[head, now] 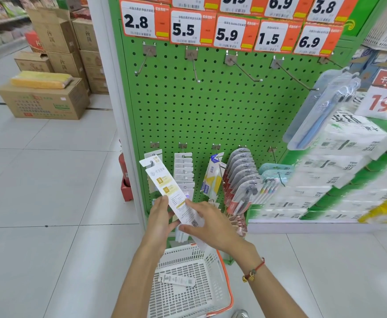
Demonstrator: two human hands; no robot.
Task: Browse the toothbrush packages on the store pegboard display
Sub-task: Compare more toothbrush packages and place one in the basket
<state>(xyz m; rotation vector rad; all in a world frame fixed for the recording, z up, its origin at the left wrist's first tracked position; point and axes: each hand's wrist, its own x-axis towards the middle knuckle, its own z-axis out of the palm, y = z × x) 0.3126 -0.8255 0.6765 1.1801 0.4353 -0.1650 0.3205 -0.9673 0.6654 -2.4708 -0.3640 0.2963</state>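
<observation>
Green pegboard (211, 111) | white tile floor (50, 180) | both grips (160, 216) (211, 223) pinch toothbrush pkg (172, 191)

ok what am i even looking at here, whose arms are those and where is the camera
The camera sits on a person's head, looking forward and down, so these are their own arms. Both hands, left hand and right hand, hold a long white cardboard toothbrush package in front of a green metal pegboard in a shop. More packages hang on its lower hooks; most upper hooks are bare. On the floor below stands a white plastic basket with orange handle, with one small white package inside.
</observation>
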